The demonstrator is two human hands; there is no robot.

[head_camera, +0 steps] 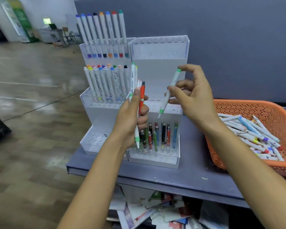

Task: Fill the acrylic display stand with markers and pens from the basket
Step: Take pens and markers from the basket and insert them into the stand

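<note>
A: Entry, head view. Landmark is the acrylic display stand (157, 156), tiered, clear, standing on the grey bench (196, 172).

B: Left hand?

A: Left hand (130, 119) is raised in front of the stand's middle tiers, fingers pressed together around a bundle: a white marker with green bands (133, 90), at least one more white marker behind it, and an orange pen (142, 98) with a dark clip end up.

B: Any legible writing?

A: On the front marker barrel, running lengthwise: "deli" near the top, then "Marker" below it, with script before it partly covered by the thumb, reading roughly "...rylic". Orange pen has a white mark, unreadable.

B: Right hand?

A: Right hand (193, 96) is in front of the stand's right half, thumb and fingers pinching a single white marker with green ends (169, 94), tilted, lower tip toward the stand's holes; the index finger is lifted at the upper cap.

B: Stand contents?

A: Top left tier: a row of white markers (102, 30), coloured caps up. Second left tier: a denser row of markers (106, 81); print on them too small to read. Front right tier: coloured pens (160, 136) upright in holes. Top right tier and front left tier show only bare holes.

B: Supply?

A: Orange basket (257, 111) on the bench, just right of the stand, holding a loose pile of white markers (253, 134). Printed papers (157, 212) lie below the bench edge; text unreadable.
</note>
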